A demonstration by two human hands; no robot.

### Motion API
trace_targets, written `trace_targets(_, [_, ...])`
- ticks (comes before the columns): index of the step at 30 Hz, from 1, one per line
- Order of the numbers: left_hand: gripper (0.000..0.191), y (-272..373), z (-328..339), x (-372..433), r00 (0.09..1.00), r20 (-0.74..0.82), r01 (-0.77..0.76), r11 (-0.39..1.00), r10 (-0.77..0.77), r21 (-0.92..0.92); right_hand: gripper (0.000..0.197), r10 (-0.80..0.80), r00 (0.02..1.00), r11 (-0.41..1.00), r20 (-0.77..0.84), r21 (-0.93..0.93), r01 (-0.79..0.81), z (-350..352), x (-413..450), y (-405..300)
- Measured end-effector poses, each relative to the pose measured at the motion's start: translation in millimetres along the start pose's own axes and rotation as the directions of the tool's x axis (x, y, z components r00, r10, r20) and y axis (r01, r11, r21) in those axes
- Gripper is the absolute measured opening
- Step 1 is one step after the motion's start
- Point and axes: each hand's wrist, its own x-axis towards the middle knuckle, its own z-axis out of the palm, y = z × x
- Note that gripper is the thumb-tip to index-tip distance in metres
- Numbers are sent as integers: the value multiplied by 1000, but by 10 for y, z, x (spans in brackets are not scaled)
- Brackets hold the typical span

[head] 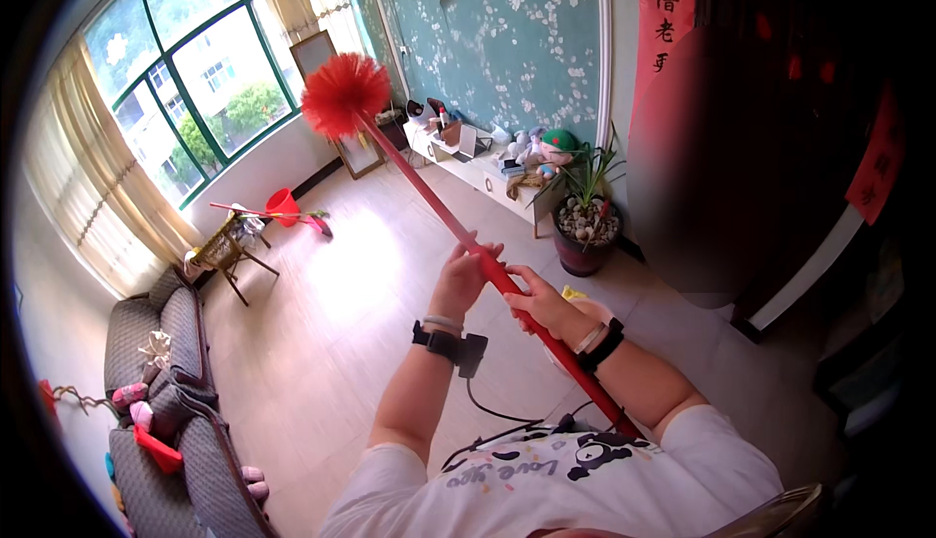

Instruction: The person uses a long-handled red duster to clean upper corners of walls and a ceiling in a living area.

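Note:
A long-handled duster with a red bristle head (345,96) slants across the view, its head up by the window and mirror. My left hand (462,275) holds the red pole (439,205) from its left side, where the thin tube enters the thicker one. Lower down the same pole, my right hand (545,304) grips the thicker section. The pole's lower end runs down past my right forearm to my shirt. Partly hidden behind my right hand is a pale basin (594,311) on the floor, with a yellow cloth (574,292) at its rim.
A low white cabinet (468,165) bears plush toys and small items. Near it stand a potted plant (589,227) and a framed mirror (360,152). To the left are a chair (227,249), a red bucket (282,205) and a grey sofa (190,392). A cable (497,415) hangs from my left wrist.

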Motion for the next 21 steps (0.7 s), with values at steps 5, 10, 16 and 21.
trace_targets(5, [19, -69, -20, 285, 985, -155, 75, 997, -71, 17, 30, 68, 996, 997, 57, 25, -70, -46, 62, -30])
trace_targets(10, [44, -138, -178, 289, 924, 378, 45, 969, 51, -241, 28, 126, 973, 953, 195, 249, -173, -98, 84, -36])
trace_targets(16, [42, -44, -191, 117, 936, -343, -1, 972, 84, 235, 28, 5, 999, 987, 51, -158, 3, 8, 183, 185])
trace_targets(21, [26, -85, -300, 120, 979, -206, -13, 1000, 15, 13, 24, 135, 969, 987, 208, 53, -149, 18, 226, 262])
